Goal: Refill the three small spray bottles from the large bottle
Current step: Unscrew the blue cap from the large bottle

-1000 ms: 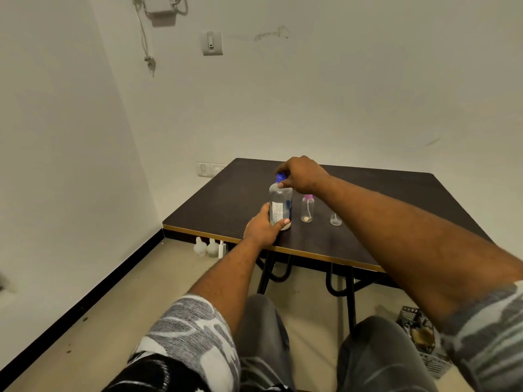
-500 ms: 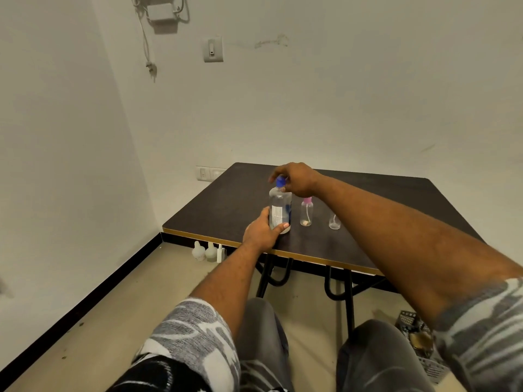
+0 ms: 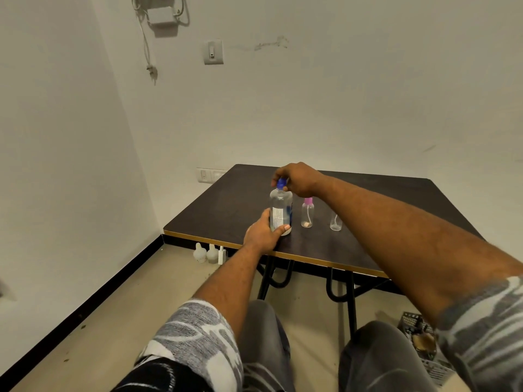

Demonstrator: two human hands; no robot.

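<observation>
The large clear bottle (image 3: 280, 210) with a white label stands upright near the front edge of the dark table (image 3: 226, 210). My left hand (image 3: 263, 236) is wrapped around its lower body. My right hand (image 3: 297, 178) pinches its blue cap (image 3: 281, 184) from above. Just right of it stands a small spray bottle with a pink top (image 3: 307, 213). Further right is a small clear bottle (image 3: 336, 222) whose top is hidden behind my right forearm. A third small bottle is not visible.
The table has a yellow front edge and black metal legs. Two white bottles (image 3: 206, 253) and a small white container sit on the floor by the wall, left of the table. A dark basket (image 3: 418, 335) lies on the floor at the lower right.
My right hand's fingers have shifted on the blue cap, exposing more of it. The left hand keeps its hold on the bottle, which has not moved on the table.
</observation>
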